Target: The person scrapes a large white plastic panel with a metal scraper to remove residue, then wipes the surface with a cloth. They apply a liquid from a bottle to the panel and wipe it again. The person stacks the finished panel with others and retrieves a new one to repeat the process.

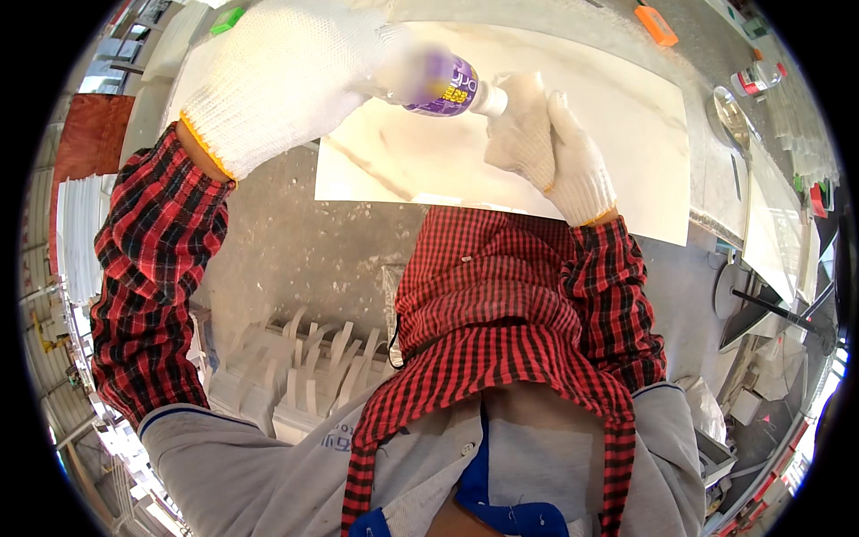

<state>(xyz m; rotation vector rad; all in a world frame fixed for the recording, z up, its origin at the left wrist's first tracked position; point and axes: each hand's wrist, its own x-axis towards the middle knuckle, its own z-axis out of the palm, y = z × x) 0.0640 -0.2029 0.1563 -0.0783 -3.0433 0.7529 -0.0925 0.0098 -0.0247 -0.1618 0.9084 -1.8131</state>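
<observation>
My left hand [291, 85], in a white knit glove, is closed around a bottle with a purple label [445, 87]. The bottle lies tilted on its side in the air, its white mouth pointing right. Against that mouth is an off-white cloth [521, 130], gripped by my right hand [579, 166], which wears the same kind of glove. Below both hands lies a pale, marble-look slab [626, 116] with tan veins. The fingertips of my left hand are blurred, and part of the bottle behind them is hidden.
Beyond the slab's far edge are an orange block [656, 25] and a green block [226, 20]. To the right stand a clear bottle with a red cap [759, 78] and a shiny metal dish [731, 116]. Pale strips [327, 362] are stacked below the table.
</observation>
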